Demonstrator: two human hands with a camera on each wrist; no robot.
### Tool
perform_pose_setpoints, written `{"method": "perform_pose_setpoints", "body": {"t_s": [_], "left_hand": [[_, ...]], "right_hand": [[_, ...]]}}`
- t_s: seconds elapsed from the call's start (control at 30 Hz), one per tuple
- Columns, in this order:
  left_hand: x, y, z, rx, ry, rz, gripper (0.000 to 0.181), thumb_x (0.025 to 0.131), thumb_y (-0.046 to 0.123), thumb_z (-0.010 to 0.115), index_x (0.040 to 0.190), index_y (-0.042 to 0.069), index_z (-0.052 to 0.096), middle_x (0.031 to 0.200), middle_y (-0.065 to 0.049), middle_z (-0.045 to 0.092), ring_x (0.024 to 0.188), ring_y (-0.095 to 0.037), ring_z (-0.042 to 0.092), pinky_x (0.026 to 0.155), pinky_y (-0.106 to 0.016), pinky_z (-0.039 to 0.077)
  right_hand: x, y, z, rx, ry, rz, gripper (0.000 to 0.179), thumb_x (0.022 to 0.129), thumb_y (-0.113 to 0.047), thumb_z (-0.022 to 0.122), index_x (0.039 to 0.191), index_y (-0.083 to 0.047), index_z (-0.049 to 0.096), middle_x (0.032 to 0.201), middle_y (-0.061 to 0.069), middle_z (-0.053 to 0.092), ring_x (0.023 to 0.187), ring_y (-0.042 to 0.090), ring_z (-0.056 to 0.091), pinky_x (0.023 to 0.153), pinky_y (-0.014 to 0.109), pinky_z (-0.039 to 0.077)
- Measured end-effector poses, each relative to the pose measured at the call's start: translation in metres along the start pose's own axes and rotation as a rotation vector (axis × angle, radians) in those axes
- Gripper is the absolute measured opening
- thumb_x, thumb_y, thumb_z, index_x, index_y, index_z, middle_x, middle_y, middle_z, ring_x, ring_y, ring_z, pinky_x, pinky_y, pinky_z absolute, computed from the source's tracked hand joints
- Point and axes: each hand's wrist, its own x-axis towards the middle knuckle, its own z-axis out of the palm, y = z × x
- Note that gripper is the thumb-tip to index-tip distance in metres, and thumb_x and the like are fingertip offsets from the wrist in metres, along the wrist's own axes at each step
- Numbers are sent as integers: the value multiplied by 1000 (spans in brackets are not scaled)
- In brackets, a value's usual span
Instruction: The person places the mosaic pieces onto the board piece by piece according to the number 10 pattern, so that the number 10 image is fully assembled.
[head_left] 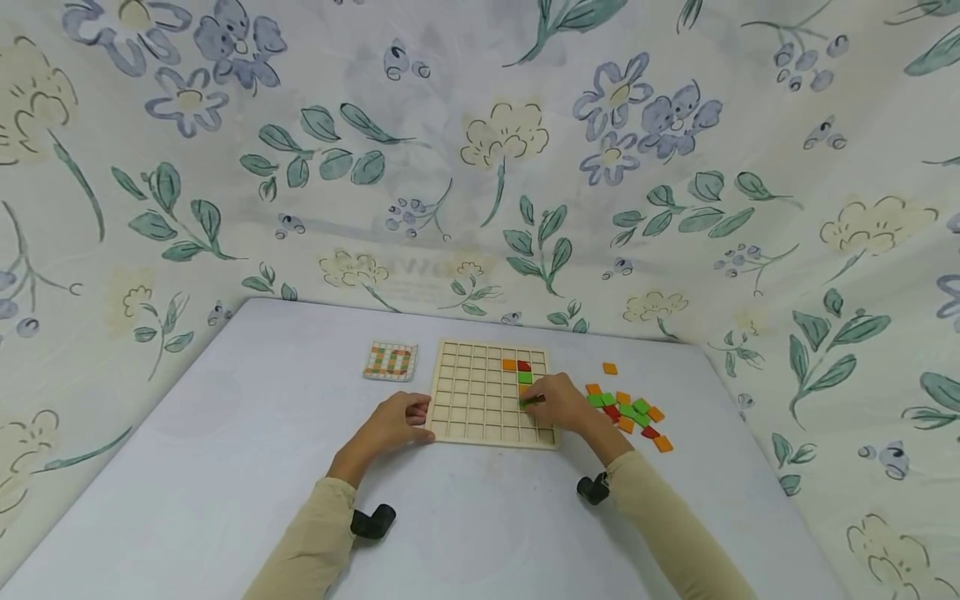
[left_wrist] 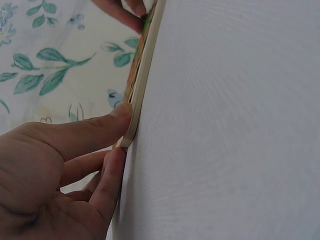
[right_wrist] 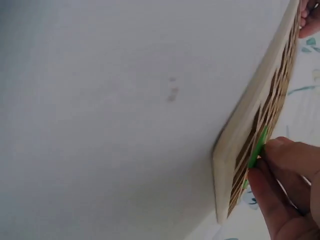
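A wooden grid board (head_left: 472, 400) lies on the table, its square cells framed by thin raised strips. My left hand (head_left: 395, 421) grips its near left corner, thumb on the front edge and fingers along the left side. Between thumb and fingers, my right hand (head_left: 561, 402) pinches a green square tile (right_wrist: 258, 147), tilted and right over the cells on the board's right side. Above it in the grid sit an orange tile (head_left: 509, 365), a red tile (head_left: 523, 366) and a green tile (head_left: 525, 377). Part of another orange tile (head_left: 522, 389) shows beside the right fingertips.
Right of the board, loose orange, green and red tiles (head_left: 626, 410) lie scattered, with a single orange tile (head_left: 610, 368) farther back. A pattern card (head_left: 390, 361) with coloured squares lies left of the board. Floral cloth (head_left: 450, 208) hangs behind the white table (head_left: 247, 417).
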Motion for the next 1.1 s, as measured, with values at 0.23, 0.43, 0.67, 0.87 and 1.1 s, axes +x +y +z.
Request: {"method": "perform_pose_setpoints", "body": {"t_s": [0.23, 0.43, 0.67, 0.87, 1.1], "left_hand": [[-1, 0, 1, -9, -1, -2, 65, 72, -6, 82, 130, -13, 53, 105, -13, 60, 101, -26, 62, 87, -26, 56], [0, 0, 0, -4, 8, -7, 66, 72, -6, 82, 130, -12, 53, 106, -12, 60, 102, -25, 62, 88, -27, 56], [-1, 1, 0, -12, -1, -19, 66, 72, -6, 82, 130, -13, 52, 105, -12, 60, 102, -26, 63, 89, -27, 56], [-1, -1, 1, -11, 2, -19, 66, 72, -5, 83, 130, -13, 52, 105, -12, 60, 101, -25, 62, 88, -27, 56], [0, -2, 1, -12, 7, -10, 65, 72, -6, 83, 129, -12, 53, 105, -11, 60, 101, -24, 62, 88, -27, 57]], "right_hand": [[2, -1, 1, 28, 6, -13, 17, 84, 0, 73, 99, -6, 77, 93, -2, 72, 92, 15, 65, 82, 29, 59], [1, 4, -1, 27, 1, -73, 15, 85, -1, 72, 97, -7, 77, 95, -1, 72, 94, 15, 66, 82, 26, 58], [-18, 25, -11, 70, 114, -55, 17, 81, 5, 71, 96, 0, 75, 97, 8, 72, 90, 21, 67, 79, 27, 60], [-43, 44, -28, 13, 106, 77, 16, 79, 4, 70, 93, -2, 74, 93, 5, 70, 85, 18, 64, 76, 32, 60], [-73, 71, -39, -3, 101, 119, 17, 78, 4, 74, 93, -2, 74, 87, 1, 69, 80, 14, 62, 72, 31, 57]]}}
